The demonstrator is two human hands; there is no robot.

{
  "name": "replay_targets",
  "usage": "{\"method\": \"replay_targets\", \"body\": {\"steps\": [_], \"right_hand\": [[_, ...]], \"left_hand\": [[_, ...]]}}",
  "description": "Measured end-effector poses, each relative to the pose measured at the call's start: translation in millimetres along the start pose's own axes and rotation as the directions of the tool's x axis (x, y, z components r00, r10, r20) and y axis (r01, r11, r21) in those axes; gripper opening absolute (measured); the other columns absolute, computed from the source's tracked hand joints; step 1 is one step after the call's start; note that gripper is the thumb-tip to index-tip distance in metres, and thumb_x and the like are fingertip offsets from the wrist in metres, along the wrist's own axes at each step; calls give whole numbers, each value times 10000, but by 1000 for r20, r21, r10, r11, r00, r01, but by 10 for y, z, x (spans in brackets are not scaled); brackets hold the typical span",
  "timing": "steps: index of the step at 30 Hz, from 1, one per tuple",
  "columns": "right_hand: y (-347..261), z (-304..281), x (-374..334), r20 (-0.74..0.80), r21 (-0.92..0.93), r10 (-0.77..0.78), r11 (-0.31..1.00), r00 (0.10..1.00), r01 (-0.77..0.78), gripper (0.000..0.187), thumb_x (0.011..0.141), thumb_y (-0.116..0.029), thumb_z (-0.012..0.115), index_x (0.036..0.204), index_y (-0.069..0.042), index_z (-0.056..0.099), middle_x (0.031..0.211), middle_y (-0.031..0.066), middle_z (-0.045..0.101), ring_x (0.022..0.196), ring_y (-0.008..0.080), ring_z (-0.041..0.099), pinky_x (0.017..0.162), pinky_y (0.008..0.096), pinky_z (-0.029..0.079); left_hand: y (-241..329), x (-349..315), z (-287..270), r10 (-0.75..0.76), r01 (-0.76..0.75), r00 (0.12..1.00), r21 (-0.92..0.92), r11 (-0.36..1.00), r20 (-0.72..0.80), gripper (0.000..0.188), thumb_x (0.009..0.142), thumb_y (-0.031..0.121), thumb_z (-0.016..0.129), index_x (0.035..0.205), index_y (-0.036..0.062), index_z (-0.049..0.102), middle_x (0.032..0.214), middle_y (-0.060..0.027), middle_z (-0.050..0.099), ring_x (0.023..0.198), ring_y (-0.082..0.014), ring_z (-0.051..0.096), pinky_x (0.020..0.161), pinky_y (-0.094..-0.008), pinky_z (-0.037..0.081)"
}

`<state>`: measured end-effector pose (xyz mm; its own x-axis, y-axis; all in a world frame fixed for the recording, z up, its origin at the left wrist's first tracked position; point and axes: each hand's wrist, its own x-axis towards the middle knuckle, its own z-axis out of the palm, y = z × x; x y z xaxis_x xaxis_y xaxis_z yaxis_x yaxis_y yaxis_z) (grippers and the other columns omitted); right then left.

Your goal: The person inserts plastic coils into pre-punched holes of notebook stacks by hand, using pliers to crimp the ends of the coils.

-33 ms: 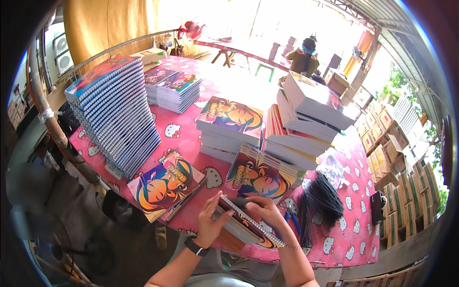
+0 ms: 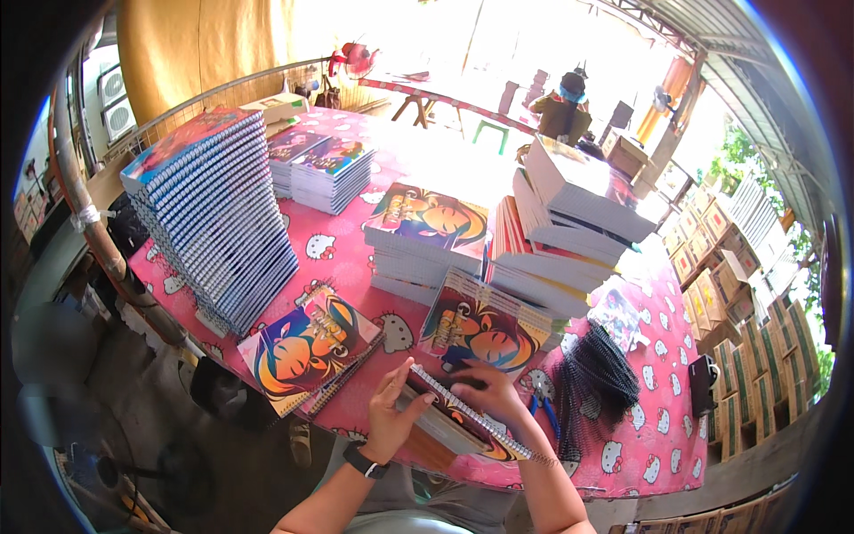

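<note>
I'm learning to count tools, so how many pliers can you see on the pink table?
1: the blue-handled pliers lie between the person's right hand and the black coils. More could be hidden behind the notebook stacks.

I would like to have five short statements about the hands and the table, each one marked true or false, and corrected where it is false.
1. The left hand holds a spiral-bound notebook. True.
2. The dark watch is worn on the right wrist. False: it is on the left wrist.
3. The blue-handled pliers lie to the right of the right hand. True.
4. The tablecloth is plain green. False: it is pink with white cat heads.
5. The pile of black coils lies left of the pliers. False: it lies to their right.
</note>
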<state>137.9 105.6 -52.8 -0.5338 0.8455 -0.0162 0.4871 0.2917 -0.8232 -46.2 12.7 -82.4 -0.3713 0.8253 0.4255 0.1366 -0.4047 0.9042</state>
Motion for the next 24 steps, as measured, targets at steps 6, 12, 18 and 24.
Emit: {"method": "replay_targets", "body": {"steps": [6,12,18,24], "right_hand": [[-826,-684,-704,25,26,-150,988,988,149,446,741,-221,767,1142,-84,627,1262,169,551,1152,313,533,934,364,433],[-1161,-340,-1047,-283,-232,-322,937,903,261,306,738,-66,727,1028,-43,631,998,119,629,860,277,607,715,344,497],[-1182,-143,-1247,-243,-354,-277,918,930,181,621,775,-121,701,1311,25,424,1175,203,574,1005,344,606,794,389,516],[-1177,-208,-972,-280,-389,-368,888,887,245,685,761,-244,750,1309,2,419,1114,199,586,926,351,612,780,378,516]], "left_hand": [[324,244,-77,76,-65,979,-60,996,191,267,762,12,704,1028,33,687,945,-58,671,955,-166,587,897,-320,436],[836,254,155,132,-69,906,-166,984,403,219,723,-26,714,931,42,698,872,-53,669,821,-171,605,756,-295,482],[940,206,274,150,-44,873,-230,972,464,242,708,-45,716,928,54,696,844,-50,659,786,-174,604,687,-276,495],[910,166,238,179,-95,858,-193,977,481,237,705,-46,718,917,56,692,844,-56,660,779,-184,607,678,-276,492]]}}
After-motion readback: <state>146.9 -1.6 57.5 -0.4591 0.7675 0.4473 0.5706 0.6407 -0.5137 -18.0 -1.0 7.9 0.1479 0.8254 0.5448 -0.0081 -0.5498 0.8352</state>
